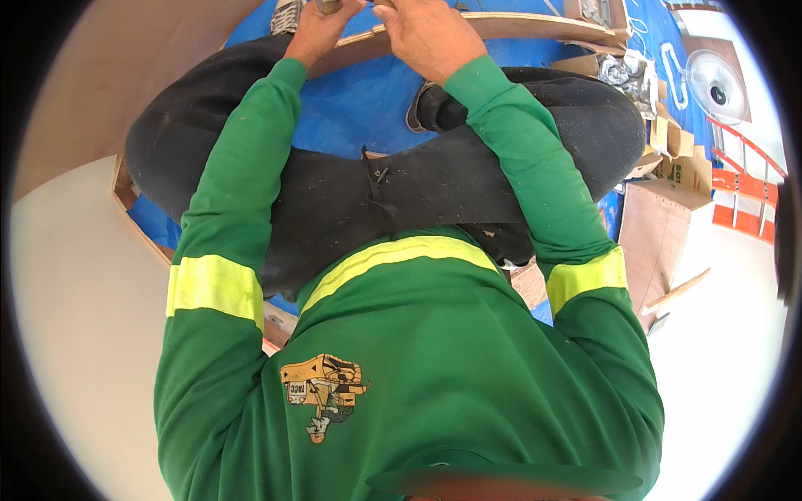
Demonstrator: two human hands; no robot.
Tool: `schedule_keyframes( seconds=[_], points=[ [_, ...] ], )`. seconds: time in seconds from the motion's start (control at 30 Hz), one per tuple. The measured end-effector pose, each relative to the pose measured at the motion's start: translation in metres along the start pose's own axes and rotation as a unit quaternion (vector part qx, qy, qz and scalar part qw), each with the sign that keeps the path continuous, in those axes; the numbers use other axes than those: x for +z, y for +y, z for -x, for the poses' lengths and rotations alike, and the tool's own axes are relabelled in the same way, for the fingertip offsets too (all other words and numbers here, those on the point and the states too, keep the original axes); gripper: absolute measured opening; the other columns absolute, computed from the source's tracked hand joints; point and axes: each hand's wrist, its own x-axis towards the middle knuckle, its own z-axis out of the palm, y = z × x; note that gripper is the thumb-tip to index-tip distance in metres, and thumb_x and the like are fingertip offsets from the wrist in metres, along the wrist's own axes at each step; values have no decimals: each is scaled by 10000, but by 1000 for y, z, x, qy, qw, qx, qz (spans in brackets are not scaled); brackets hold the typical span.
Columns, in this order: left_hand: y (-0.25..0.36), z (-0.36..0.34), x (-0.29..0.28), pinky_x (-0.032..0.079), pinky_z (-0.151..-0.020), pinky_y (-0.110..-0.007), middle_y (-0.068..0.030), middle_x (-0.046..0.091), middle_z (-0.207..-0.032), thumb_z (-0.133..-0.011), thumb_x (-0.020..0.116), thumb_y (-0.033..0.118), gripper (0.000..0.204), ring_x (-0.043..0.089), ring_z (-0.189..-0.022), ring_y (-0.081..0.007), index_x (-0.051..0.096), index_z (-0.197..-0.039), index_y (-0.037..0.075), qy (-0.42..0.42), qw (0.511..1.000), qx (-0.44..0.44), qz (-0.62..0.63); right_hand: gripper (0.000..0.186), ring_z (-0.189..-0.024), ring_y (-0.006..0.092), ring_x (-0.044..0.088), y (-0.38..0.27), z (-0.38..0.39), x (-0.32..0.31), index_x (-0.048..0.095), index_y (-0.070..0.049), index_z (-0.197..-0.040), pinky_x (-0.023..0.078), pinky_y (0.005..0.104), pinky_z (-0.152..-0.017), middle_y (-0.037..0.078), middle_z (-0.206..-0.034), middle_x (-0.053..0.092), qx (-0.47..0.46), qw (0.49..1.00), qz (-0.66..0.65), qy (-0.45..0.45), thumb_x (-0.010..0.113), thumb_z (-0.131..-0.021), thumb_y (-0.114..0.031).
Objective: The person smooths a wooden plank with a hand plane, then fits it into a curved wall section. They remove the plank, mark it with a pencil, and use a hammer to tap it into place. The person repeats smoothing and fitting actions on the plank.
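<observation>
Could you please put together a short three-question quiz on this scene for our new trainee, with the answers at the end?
1. True or false: the long wooden board extends to the right of the right hand in the picture.

2. Multiple choice: what colour is the sheet that shows between the black trouser legs?
A) Red
B) Blue
C) White

3. Short answer: which hand is nearer to the orange ladder in the picture, the left hand or the right hand?

Key:
1. True
2. B
3. The right hand
</observation>
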Motion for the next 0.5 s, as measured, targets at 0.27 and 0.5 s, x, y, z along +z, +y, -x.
schedule_keyframes(
  seconds=[0.27,0.5],
  points=[
    [-29,-12,-12,464,-619,-288,29,606,-731,-1017,713,260,265,565,-695,-72,689,-837,67,21,999,27,-35,248,-797,505,702,0,3,5,513,-31,-1141,566,606,-704,268,-897,711,-9,1000,-3,-13,491,-1124,-277],
    [-51,-16,-13,440,-598,-283,22,612,-710,-1022,689,225,285,556,-662,-77,651,-781,76,5,997,24,-79,263,-816,519,699,-1,3,7,522,-28,-1159,560,625,-715,298,-918,714,10,999,-49,12,506,-1122,-288]
  ],
)
